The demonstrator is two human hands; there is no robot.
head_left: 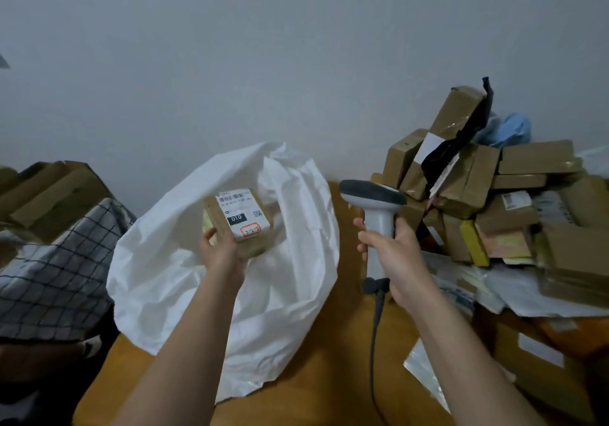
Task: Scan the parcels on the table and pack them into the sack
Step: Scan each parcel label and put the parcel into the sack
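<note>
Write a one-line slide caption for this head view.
Left hand holds a labelled parcel over the open white sack; right hand grips the scanner beside the parcel pile.

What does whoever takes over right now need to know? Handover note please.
Left hand: holds a small labelled parcel over the open white sack, label up.
Right hand: grips the barcode scanner, head turned toward that parcel.
Parcel pile sits on the right of the table.
Done: cannot tell whether anything is in the sack.
Left: drop this parcel in, then work through the pile.
</note>
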